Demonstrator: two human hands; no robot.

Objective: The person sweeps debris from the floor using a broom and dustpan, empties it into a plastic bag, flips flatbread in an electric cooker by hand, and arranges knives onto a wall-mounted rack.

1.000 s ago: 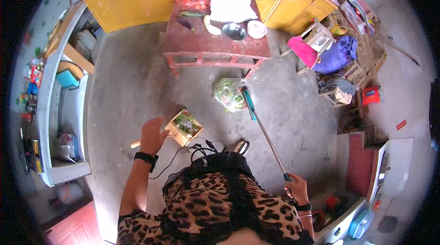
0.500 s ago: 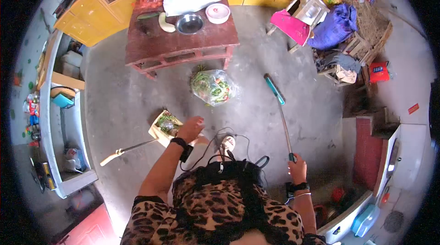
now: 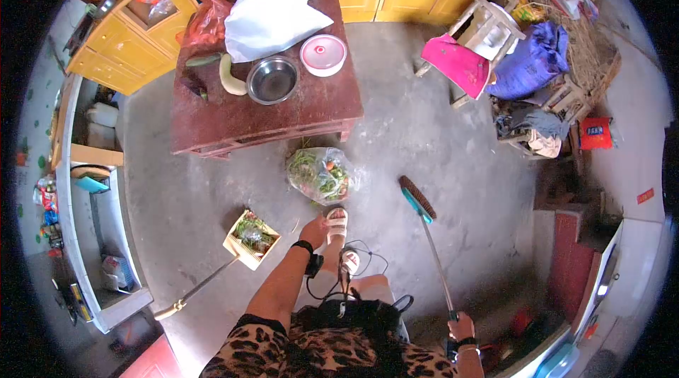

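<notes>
My right hand is wrapped around the handle of a broom. The broom's teal head with brown bristles points away from me, over the floor. My left hand is stretched forward beside my sandalled foot; it holds nothing I can see, and its fingers look loosely apart. Just beyond it lies a clear plastic bag full of green vegetable scraps. To the left of that hand, a long-handled dustpan rests on the floor with plant scraps and a bit of clear plastic in it.
A red wooden table stands ahead, bearing a metal bowl, a lidded tub, a white sack and vegetables. Low chairs with a pink cloth and a blue sack are at the right. Cables hang near my legs.
I have stepped closer to the table and bag. My left hand has reached forward, away from above the dustpan toward the bag. The broom has come along in my right hand.
</notes>
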